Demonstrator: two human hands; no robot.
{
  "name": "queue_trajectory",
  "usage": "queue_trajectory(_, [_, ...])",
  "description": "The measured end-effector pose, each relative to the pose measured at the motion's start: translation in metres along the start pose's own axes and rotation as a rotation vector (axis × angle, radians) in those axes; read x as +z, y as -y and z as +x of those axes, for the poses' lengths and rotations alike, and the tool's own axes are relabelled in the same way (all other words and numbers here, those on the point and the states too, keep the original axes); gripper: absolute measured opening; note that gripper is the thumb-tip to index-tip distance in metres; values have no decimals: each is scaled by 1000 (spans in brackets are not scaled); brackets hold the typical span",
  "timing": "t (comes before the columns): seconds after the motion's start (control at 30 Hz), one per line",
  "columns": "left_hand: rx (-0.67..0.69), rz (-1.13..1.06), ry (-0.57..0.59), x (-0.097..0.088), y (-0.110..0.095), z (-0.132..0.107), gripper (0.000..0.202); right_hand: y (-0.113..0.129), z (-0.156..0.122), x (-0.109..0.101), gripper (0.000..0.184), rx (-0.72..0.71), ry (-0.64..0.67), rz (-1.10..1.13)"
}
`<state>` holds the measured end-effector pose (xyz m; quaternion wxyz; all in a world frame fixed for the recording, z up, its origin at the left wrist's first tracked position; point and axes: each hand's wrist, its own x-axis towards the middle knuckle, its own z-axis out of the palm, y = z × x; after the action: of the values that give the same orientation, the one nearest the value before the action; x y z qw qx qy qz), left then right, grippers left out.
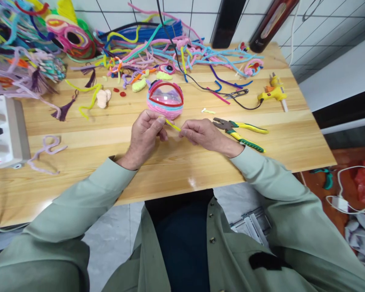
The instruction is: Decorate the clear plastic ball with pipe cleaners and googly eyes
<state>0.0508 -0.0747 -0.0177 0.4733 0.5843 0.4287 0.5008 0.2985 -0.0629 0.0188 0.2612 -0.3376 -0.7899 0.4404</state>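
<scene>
A short yellow pipe cleaner [172, 125] stretches between my two hands above the wooden table [115, 150]. My left hand [146, 134] pinches its left end with thumb and fingers closed. My right hand [200, 134] is closed on its right end. Just beyond my hands sits a clear plastic ball [165, 99] wrapped in pink and blue pipe cleaners with a red rim.
Yellow-handled pliers [243, 134] lie right of my right hand. A yellow glue gun [273, 93] with a black cord lies further right. Several loose coloured pipe cleaners [158, 48] cover the table's far side. A white box [6, 134] stands at the left edge.
</scene>
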Motion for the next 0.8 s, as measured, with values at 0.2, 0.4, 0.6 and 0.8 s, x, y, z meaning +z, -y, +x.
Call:
queue_trajectory(0.2, [14, -92, -18, 4, -8, -4, 54, -4, 1, 1, 35, 7, -65, -37])
queue_trajectory(0.4, [7, -115, 2, 1, -8, -5, 51, -10, 1, 3, 37, -53, -101, -145])
queue_trajectory(0.6, [-11, -144, 81, 3, -12, -5, 50, -10, -2, 8, 44, -81, -87, -178])
queue_trajectory(0.8, [-50, -146, 111, 4, -17, -9, 40, -14, -2, 10, 40, -81, -67, -198])
